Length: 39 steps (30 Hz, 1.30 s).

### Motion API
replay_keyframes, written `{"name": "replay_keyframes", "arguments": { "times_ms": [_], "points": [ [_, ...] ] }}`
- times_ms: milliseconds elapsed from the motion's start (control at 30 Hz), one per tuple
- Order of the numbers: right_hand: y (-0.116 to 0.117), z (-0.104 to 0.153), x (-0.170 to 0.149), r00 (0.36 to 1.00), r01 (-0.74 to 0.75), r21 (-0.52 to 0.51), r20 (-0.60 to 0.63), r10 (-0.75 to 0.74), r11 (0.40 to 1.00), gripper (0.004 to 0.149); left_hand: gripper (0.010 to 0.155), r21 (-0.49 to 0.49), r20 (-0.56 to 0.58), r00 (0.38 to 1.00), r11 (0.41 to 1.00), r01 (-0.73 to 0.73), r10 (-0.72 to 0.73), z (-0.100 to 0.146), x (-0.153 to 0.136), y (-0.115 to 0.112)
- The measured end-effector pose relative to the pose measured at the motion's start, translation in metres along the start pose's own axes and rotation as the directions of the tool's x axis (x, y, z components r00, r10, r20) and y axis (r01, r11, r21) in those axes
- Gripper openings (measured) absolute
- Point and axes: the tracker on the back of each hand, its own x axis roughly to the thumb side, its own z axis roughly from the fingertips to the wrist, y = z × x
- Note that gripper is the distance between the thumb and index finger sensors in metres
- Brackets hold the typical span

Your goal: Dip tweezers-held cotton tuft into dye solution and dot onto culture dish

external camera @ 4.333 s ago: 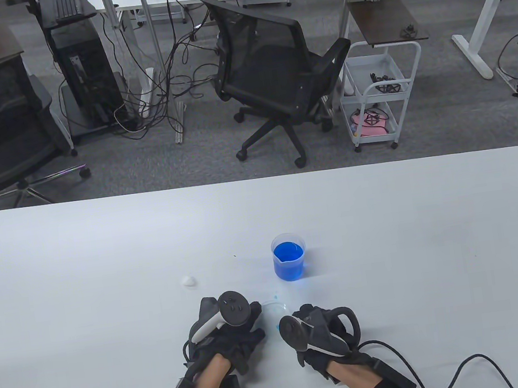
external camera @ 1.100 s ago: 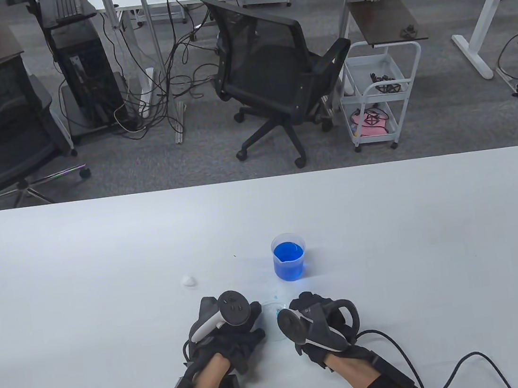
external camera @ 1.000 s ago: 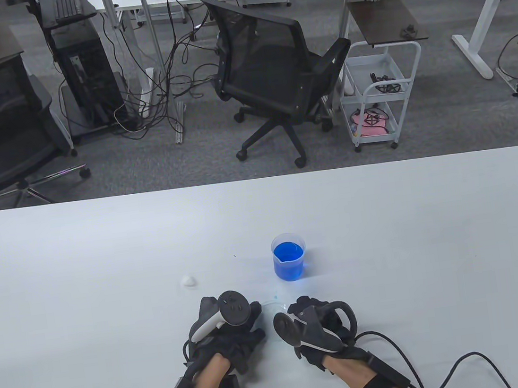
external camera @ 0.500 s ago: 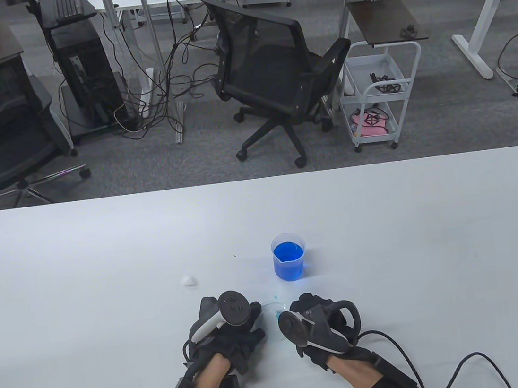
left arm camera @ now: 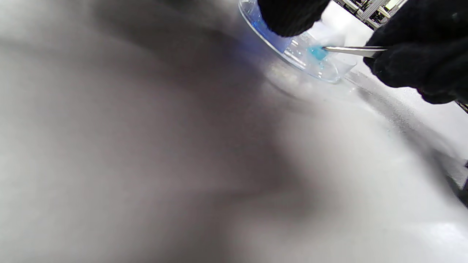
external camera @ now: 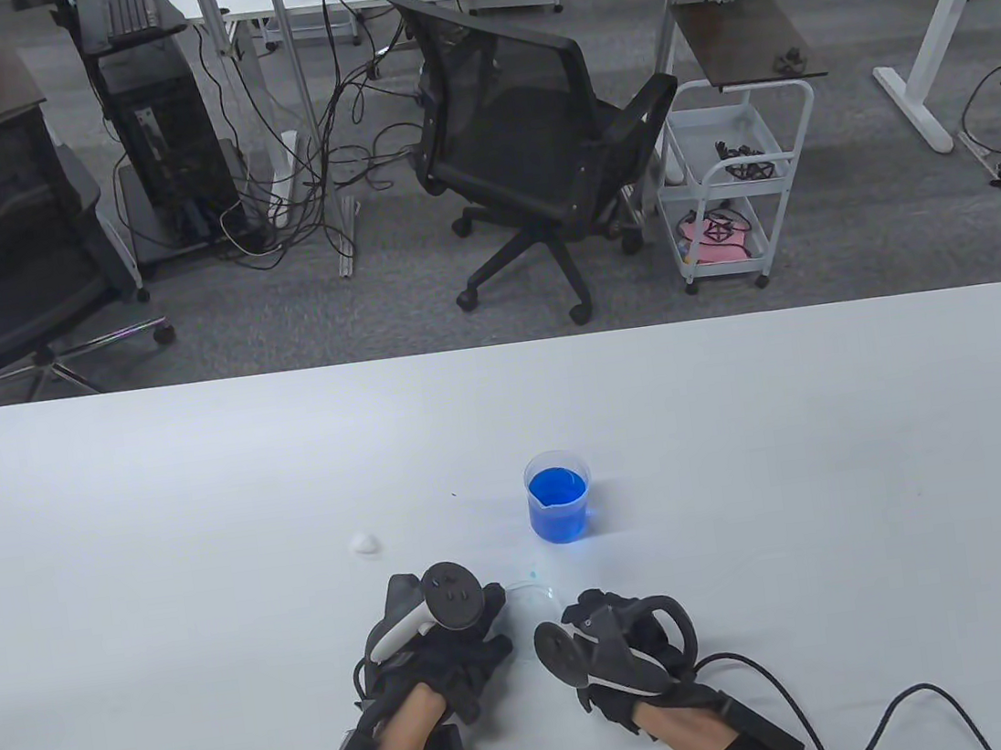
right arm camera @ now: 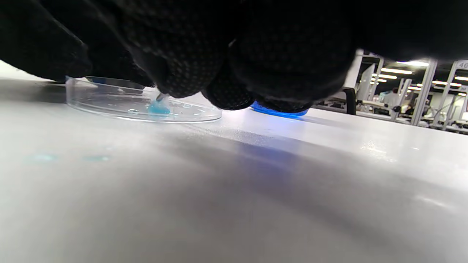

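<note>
A clear culture dish lies between my two hands near the table's front edge. My right hand pinches metal tweezers that hold a blue-dyed cotton tuft. The tuft touches the dish floor, as the right wrist view shows. My left hand rests curled at the dish's left side, with a fingertip against the dish rim. A beaker of blue dye stands upright just beyond the dish.
A loose white cotton tuft lies left of the beaker. Small blue drops mark the table near the dish. The glove cables trail off the front edge. Office chairs and a cart stand beyond the table's far edge.
My right hand has shifted slightly left and back toward me, keeping the tuft over the dish. The left hand, dish and beaker have not moved.
</note>
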Motion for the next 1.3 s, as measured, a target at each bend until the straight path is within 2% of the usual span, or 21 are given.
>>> {"name": "replay_keyframes", "arguments": {
  "times_ms": [133,267,367,667,800,933,1200,1300],
  "points": [
    [-0.01,-0.002,-0.004,0.999,0.028,-0.039,-0.02,-0.029,0.999,0.041,0.067,0.0,0.001,1.0,1.0,0.0,0.0,0.0,-0.001,0.001],
    [-0.031,-0.002,-0.013,0.995,0.076,-0.123,-0.054,-0.084,0.99,0.041,0.068,0.0,0.001,1.0,1.0,0.0,0.0,0.0,-0.001,0.001],
    [-0.036,-0.003,-0.017,0.993,0.08,-0.149,-0.069,-0.091,0.986,0.041,0.067,0.0,0.001,1.0,1.0,-0.001,0.001,0.0,-0.001,0.001],
    [-0.003,-0.01,-0.015,0.997,0.02,-0.037,-0.069,-0.022,0.999,0.04,0.067,0.0,0.003,1.0,1.0,-0.002,0.002,0.0,-0.001,0.001],
    [0.001,-0.01,-0.011,0.998,0.01,-0.02,-0.056,-0.011,1.0,0.041,0.068,0.0,0.003,1.0,1.0,-0.002,0.002,0.0,-0.001,0.001],
    [-0.003,-0.009,-0.009,0.999,0.016,-0.03,-0.052,-0.017,0.999,0.04,0.067,0.001,0.004,1.0,1.0,-0.002,0.002,0.0,-0.001,0.0],
    [-0.034,0.001,-0.017,0.994,0.073,-0.128,-0.07,-0.083,0.989,0.041,0.067,0.001,0.004,1.0,1.0,-0.002,0.002,0.0,-0.001,0.0],
    [-0.037,0.006,-0.018,0.993,0.083,-0.134,-0.068,-0.093,0.988,0.041,0.067,0.001,0.004,1.0,1.0,-0.002,0.002,0.0,-0.001,0.0]
  ]
}}
